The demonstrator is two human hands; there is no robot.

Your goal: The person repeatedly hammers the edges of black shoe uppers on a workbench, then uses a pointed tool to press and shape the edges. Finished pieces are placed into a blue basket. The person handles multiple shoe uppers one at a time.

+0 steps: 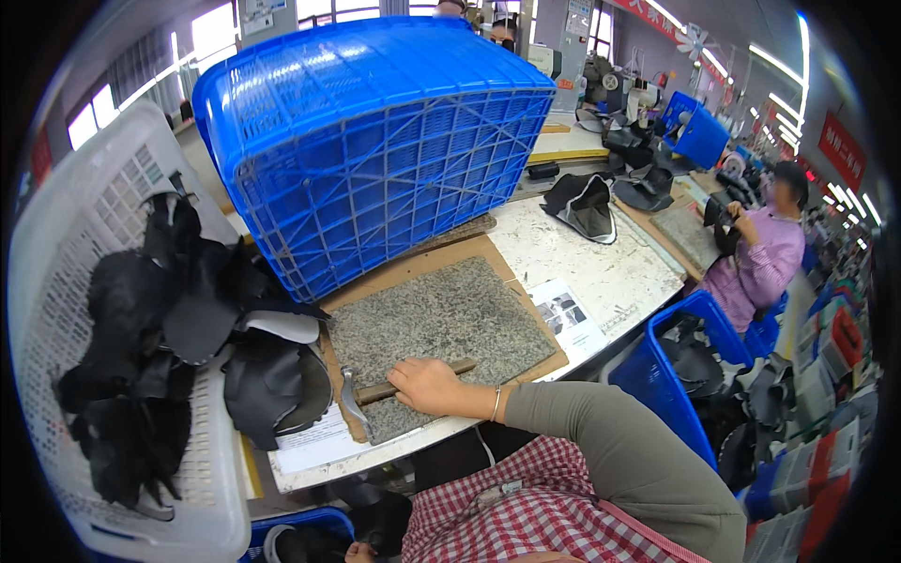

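My right hand [427,385] is closed around the wooden handle of a hammer [377,393]. The hammer lies over the near part of a speckled stone slab [441,314], its curved metal head at the slab's left edge. Low in the view, my left hand [359,553] shows only in part, its fingers closed at the edge of a black shoe upper [383,524]. That piece hangs beside a blue basket [302,527] below the table. More black shoe uppers [263,385] are heaped left of the slab.
A big blue crate [375,178] lies tipped on its side behind the slab. At left stands a white perforated basket [214,488] of black pieces. A printed sheet [568,319] and one upper [584,206] are right. A co-worker [760,249] sits beyond a blue bin [657,399].
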